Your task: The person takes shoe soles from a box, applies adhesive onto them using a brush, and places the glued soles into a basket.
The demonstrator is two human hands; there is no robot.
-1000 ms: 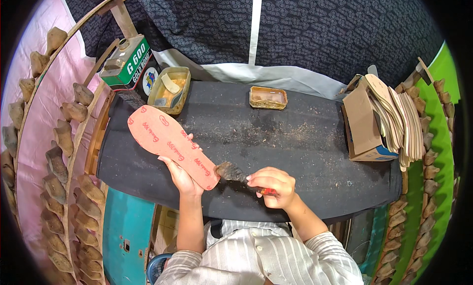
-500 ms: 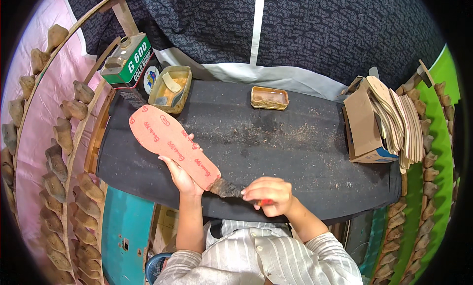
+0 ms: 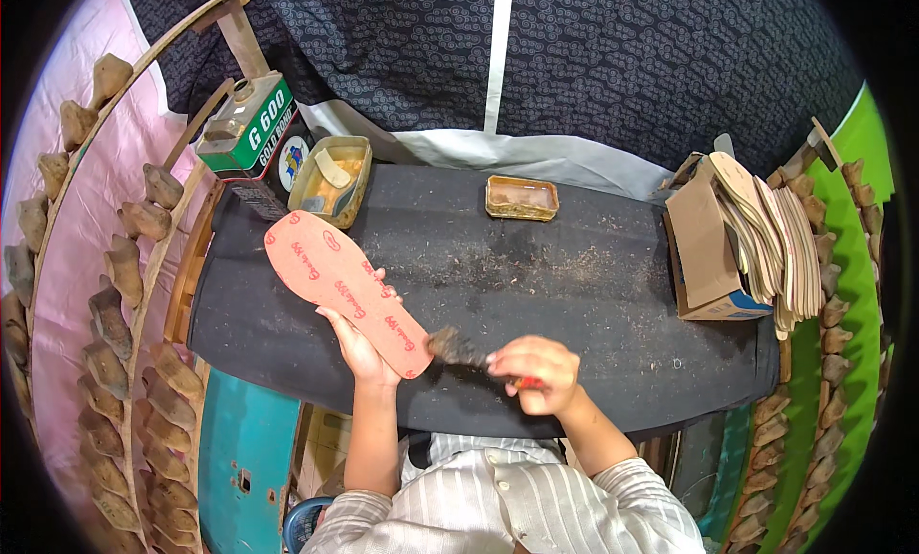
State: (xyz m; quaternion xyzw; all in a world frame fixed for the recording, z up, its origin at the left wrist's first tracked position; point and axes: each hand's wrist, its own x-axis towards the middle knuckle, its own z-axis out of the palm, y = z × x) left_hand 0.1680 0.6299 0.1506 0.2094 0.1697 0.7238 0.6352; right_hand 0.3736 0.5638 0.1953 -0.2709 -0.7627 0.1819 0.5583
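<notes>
My left hand (image 3: 362, 351) grips a pinkish-orange insole (image 3: 335, 278) with red print, thumb on the near side and fingertips at the far edge. The insole slants from upper left to lower right, its narrow heel end toward my right hand. Between the fingers of my right hand (image 3: 542, 370) is a brush (image 3: 461, 349) with dark, crusted bristles and a bit of red at the handle. Its bristle tip lies at the heel end's edge; whether they touch, I cannot tell. My right fingers partly cover the handle.
The dark cloth-covered table (image 3: 593, 362) carries scattered crumbs. At its back stand a small shallow tray (image 3: 522, 212), a yellowish tub (image 3: 356, 204) and a green-and-black can (image 3: 251, 142). To the right, a cardboard box (image 3: 704, 233) holds insole-shaped boards (image 3: 766, 238). Racks of shoe lasts (image 3: 123, 267) flank both sides.
The brush and my right hand have shifted slightly right, drawing the bristles back to the heel end's edge. The insole in my left hand has moved a little right and down.
</notes>
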